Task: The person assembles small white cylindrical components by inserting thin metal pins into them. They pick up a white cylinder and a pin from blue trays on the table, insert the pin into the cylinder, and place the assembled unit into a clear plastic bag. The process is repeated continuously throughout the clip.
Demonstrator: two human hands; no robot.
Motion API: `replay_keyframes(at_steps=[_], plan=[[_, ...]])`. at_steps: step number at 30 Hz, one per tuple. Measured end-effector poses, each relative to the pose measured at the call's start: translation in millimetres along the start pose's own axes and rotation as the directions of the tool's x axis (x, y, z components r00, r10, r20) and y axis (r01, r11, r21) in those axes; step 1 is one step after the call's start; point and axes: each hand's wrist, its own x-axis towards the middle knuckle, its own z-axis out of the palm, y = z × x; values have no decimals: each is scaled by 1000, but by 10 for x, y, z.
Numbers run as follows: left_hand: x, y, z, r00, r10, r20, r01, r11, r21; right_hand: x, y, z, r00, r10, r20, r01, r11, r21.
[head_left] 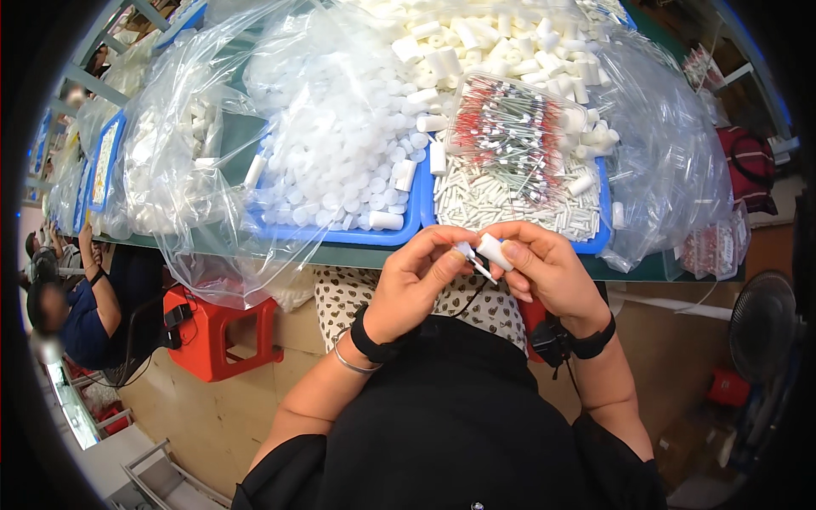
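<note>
Close together at the table's near edge, both my hands are closed on small parts. Between the thumb and fingers of my right hand (557, 274) is a short white cylinder (494, 252), its end turned toward the other hand. My left hand (416, 280) pinches a small white part (466, 250) with a thin white stem pointing down; its exact kind is partly hidden by the fingers. Just beyond them stand a blue tray (340, 235) of translucent round caps (357, 161) and another blue tray (605, 204) of thin white sticks (476, 200).
A clear box (463, 89) of red-tipped wired pieces sits over the right tray. Many white cylinders (476, 38) are heaped behind. Plastic bags (671, 161) flank the trays. A red stool (212, 340), a co-worker (85, 314) and a fan (762, 327) are around.
</note>
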Motion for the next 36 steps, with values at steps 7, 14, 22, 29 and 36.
replay_keyframes(at_steps=[7,14,22,29,36], plan=[[23,-16,-39,977,194,93,-212,945,248,19,51,28,999,-46,11,47,995,-91],[44,-82,-60,995,-95,12,96,987,-131,1,94,92,987,-153,-42,131,934,-334],[71,-215,-24,974,-225,-16,199,892,-406,44,242,89,906,-422,43,342,667,-661],[51,-170,-18,981,-188,-44,177,967,-183,-1,208,39,990,-134,-39,125,975,-183],[62,-99,-24,945,-319,64,326,922,-210,-15,91,-20,995,52,87,-46,996,-79]])
